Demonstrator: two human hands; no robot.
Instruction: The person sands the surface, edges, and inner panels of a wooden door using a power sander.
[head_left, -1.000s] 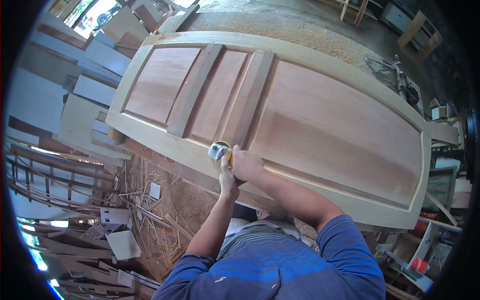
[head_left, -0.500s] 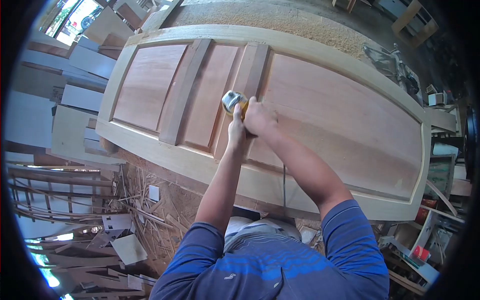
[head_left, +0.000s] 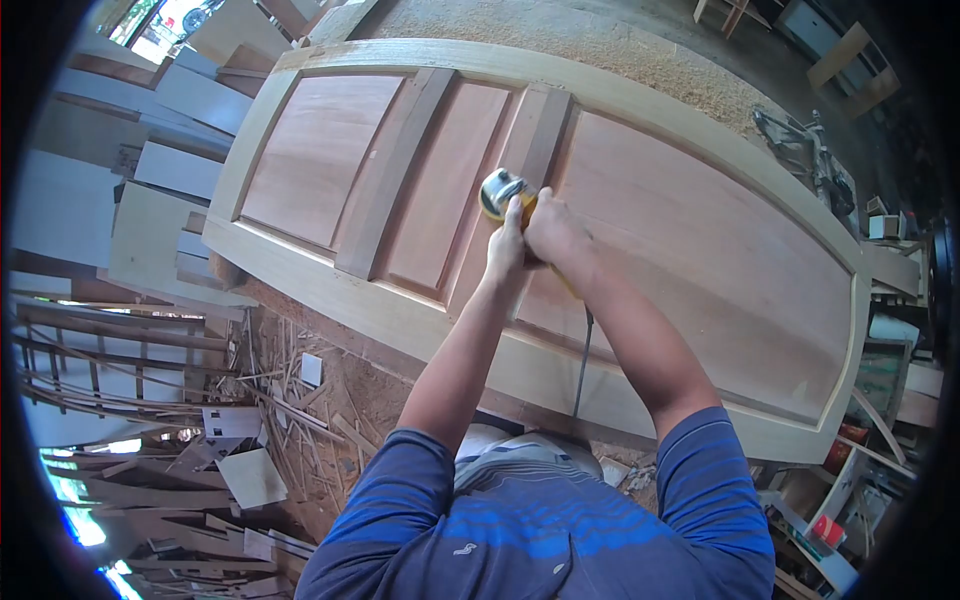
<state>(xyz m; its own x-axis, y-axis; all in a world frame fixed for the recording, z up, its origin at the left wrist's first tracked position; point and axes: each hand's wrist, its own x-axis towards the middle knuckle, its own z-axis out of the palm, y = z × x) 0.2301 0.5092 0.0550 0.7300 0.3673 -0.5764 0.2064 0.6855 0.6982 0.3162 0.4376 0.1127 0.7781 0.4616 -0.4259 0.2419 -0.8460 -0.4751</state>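
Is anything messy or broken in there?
It's messy: thin wood scraps lie jumbled on the floor to the left, and sawdust is scattered beyond the door. The door shows no clear damage.

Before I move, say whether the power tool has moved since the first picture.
Yes: the power tool has moved from the near edge of the door towards its middle.

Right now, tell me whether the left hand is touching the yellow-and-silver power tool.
Touching. The head view shows the left hand on the yellow-and-silver power tool, with its fingers against the body, just behind the silver end.
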